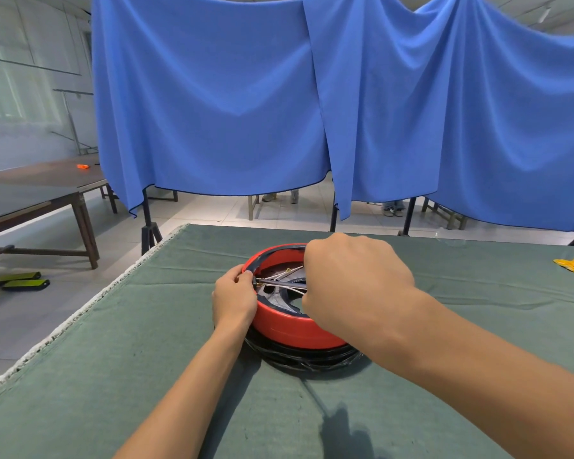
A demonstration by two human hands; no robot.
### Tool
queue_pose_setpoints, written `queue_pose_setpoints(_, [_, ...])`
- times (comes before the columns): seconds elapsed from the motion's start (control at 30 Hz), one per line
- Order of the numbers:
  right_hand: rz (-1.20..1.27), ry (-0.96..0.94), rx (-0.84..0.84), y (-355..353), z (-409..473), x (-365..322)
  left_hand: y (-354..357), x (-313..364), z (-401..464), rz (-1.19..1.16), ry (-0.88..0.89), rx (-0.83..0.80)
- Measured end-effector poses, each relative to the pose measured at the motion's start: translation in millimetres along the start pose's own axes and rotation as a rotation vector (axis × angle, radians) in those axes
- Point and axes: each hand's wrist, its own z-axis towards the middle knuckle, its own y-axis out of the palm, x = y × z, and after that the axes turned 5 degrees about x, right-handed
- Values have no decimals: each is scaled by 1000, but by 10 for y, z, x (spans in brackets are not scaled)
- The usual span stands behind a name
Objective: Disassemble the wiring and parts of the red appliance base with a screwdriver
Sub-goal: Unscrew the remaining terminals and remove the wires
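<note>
Green cloth table before blue curtains; both hands' fingers curled around red base and screwdriver.

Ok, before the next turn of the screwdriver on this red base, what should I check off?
1. Left hand steadies red base at its rim: ok.
2. Right hand holds screwdriver: ok.
3. Tip seated in a screw: cannot tell, left fingers cover it.
4. Wires away from the shaft: not ok, they cross it.
5. Base flat on green cloth: not ok, tilted on a black part.
</note>
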Motion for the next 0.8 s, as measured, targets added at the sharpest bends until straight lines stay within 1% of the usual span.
queue_pose_setpoints(0.37, [-34,10,-10,-1,-2,40,-21,48,-71,77,21,31])
queue_pose_setpoints(0.53, [-104,83,4,146,-52,243,-20,26,-65,64,24,24])
queue_pose_setpoints(0.67, [-93,128,70,289,-94,394,-23,13,-65,11,6,10])
queue_pose_setpoints(0.8, [-76,86,164,403,-83,464,-39,6,-81,-62,-6,-5])
